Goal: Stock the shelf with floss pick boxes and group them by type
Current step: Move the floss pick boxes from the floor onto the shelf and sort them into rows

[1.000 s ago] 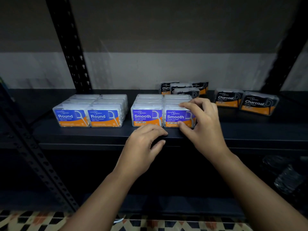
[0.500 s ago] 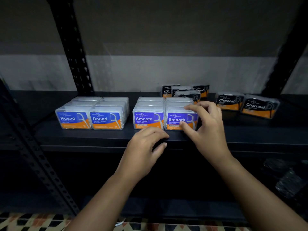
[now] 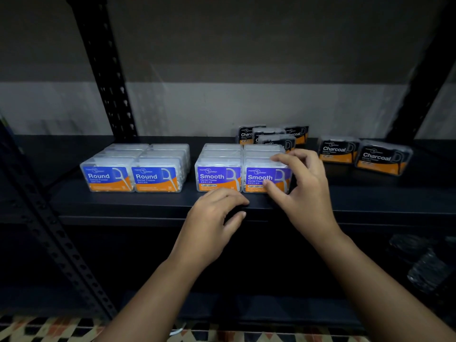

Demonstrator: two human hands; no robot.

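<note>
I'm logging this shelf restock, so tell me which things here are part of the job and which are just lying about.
Part of the job:
Round boxes
Smooth boxes, right hand on the front right one
Charcoal boxes, still scattered
shelf, left hand on its edge

Just lying about:
crumpled clear plastic lower right
patterned floor

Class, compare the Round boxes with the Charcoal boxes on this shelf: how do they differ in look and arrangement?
The Round boxes have blue labels and pale, clear cases; the Charcoal boxes have black labels and dark cases. The Round boxes sit in two tidy, squared-up rows at the left; the Charcoal boxes are split, two side by side at the right and a loose cluster further back. Both carry an orange band and a floss pick drawing, and stand on the same shelf.
</note>
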